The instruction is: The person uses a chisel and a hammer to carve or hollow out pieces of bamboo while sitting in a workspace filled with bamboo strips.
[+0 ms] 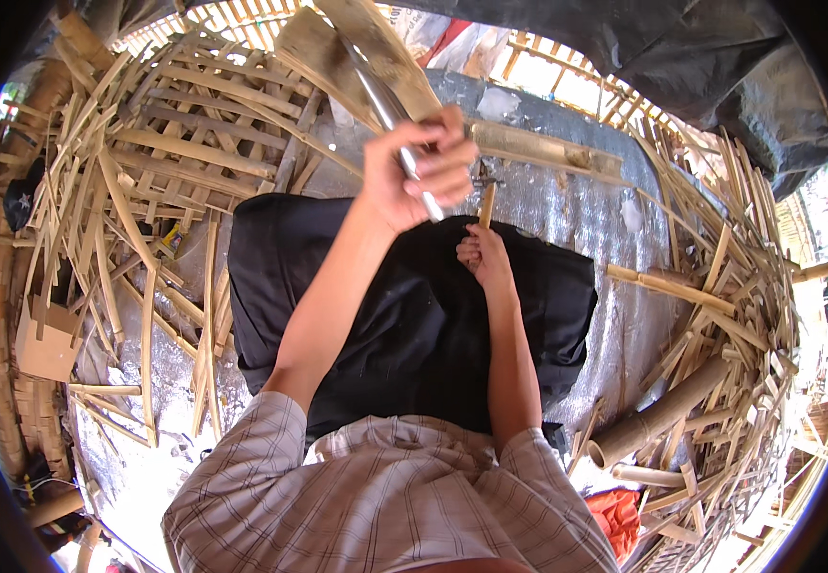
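Note:
Raised in front of me, my left hand (420, 164) is closed around a long, shiny metal tool (376, 91). The tool slants from the upper left down past my fist, slightly blurred; whether it is a rod or a blade cannot be told. Lower and to the right, my right hand (483, 256) grips a hammer (487, 202) by its wooden handle, the dark head pointing away from me. Beyond my left hand, two wide split bamboo pieces (399, 67) reach toward the top. Another split bamboo length (548, 151) lies across the far side.
Black cloth (385, 315) covers my lap. Heaps of bamboo strips rise at the left (194, 124) and right (739, 382). A thick bamboo tube (657, 413) lies at right, near an orange cloth (614, 516). A cardboard box (46, 339) stands left. Silvery sheeting (648, 239) lies underneath.

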`<state>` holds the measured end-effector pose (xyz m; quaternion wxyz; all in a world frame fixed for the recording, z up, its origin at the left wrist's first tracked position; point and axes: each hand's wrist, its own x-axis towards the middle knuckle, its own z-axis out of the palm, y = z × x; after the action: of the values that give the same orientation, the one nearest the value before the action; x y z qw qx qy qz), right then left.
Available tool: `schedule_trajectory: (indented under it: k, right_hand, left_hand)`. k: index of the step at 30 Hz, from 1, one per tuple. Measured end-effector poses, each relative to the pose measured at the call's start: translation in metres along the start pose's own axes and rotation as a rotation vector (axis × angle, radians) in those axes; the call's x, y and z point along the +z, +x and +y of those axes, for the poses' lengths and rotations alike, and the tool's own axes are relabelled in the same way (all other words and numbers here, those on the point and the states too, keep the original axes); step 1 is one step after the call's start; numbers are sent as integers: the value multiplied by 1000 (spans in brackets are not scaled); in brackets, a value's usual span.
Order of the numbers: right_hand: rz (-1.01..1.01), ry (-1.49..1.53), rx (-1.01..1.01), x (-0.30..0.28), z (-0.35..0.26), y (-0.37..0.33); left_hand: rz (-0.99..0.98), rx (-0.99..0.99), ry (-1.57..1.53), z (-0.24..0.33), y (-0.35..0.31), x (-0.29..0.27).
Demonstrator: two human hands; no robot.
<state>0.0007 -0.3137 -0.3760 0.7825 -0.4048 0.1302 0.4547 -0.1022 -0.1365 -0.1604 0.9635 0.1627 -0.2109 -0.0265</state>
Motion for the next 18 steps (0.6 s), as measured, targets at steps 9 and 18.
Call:
schedule_trajectory:
  k: [9, 18]
  right_hand:
    - [-110, -330, -340, -17, 11, -6]
    - [-178, -305, -450, -18, 5, 3]
  left_hand:
    - [-36, 35, 171, -78, 16, 3]
    - [128, -363, 257, -73, 9, 3]
